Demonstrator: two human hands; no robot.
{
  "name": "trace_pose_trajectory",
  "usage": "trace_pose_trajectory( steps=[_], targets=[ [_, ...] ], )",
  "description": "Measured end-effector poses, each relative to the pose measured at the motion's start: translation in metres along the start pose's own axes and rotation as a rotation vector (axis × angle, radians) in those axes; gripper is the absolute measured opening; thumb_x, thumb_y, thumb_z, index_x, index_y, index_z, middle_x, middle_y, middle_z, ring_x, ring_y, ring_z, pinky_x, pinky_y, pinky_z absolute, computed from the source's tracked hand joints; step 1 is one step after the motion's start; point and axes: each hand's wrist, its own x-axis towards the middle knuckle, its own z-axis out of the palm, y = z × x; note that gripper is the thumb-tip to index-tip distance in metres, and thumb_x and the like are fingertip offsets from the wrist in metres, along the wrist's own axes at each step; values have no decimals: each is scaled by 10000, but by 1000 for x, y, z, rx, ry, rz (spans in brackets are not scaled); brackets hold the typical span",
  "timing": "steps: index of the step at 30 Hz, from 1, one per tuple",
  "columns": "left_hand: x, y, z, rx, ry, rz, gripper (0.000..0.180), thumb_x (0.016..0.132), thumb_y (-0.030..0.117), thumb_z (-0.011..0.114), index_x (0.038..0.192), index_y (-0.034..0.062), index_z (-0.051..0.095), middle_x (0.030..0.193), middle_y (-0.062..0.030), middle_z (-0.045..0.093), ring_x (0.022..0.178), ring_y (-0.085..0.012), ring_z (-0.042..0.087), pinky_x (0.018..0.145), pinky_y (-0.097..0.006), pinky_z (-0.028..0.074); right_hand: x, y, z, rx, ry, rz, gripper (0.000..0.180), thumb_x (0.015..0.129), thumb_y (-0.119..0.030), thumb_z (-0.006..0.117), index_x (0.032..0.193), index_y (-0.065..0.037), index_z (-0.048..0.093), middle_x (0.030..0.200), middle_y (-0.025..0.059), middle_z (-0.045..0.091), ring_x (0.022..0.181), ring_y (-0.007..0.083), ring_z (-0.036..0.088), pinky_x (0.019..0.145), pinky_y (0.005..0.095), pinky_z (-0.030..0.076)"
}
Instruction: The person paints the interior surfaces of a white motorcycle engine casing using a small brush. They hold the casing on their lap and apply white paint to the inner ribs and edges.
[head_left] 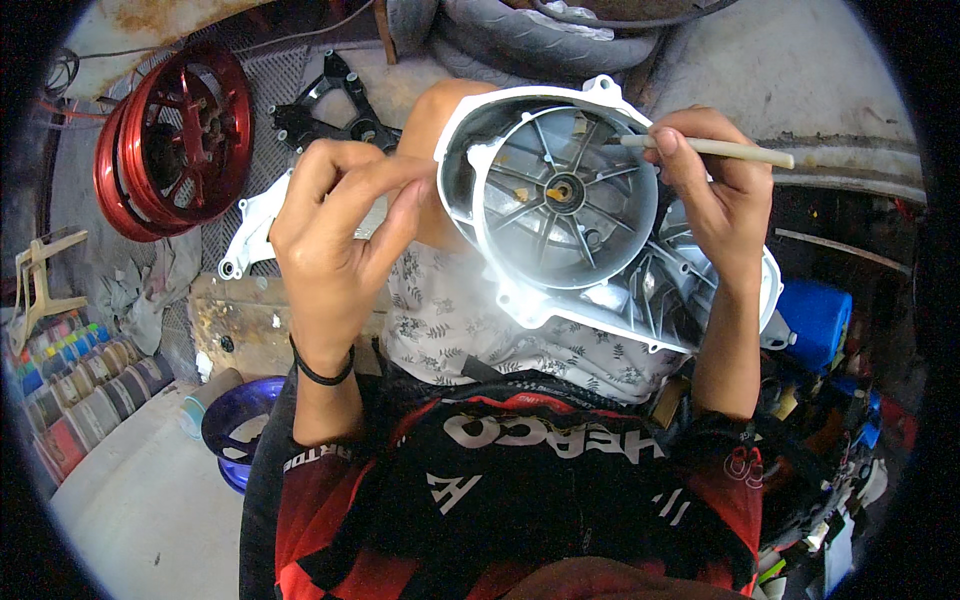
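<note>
The silver-grey casing [590,225] lies over the person's patterned trousers [435,325], where the right hand [715,165] grips a slim pale stick [745,152] and, with its forearm, covers a part of the casing. The left hand [335,215], its fingers half curled, is at the casing's left rim, but I cannot tell if it grips, and it partly hides a white metal part [255,230]. Around are red wheels [190,140], a black bracket [345,110], dark tyres [560,45] and, to the right, a blue container [815,320].
</note>
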Motion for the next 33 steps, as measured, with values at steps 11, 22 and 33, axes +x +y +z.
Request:
trace_pose_trajectory(
  steps=[11,22,33],
  targets=[
    [33,8,-6,211,-46,154,250,741,-29,732,977,53,712,1088,-111,664,934,-268,655,780,-343,517,-27,-14,-33,86,49,-4,77,870,-44,685,913,19,678,792,80,673,681,118,596,623,244,450],
    [95,30,62,311,-444,788,237,736,148,685,964,194,727,1330,-88,572,1271,-305,505,1015,-432,395,-41,-7,-35,186,56,132,86,884,-61,697,929,12,690,795,44,666,705,72,588,591,222,451],
    [107,29,77,431,-516,938,155,726,167,626,865,121,679,1268,-84,582,1235,-263,518,987,-402,413,-39,-2,-31,169,83,31,107,873,-73,709,909,26,689,818,72,686,696,113,615,591,241,467]
  ],
)
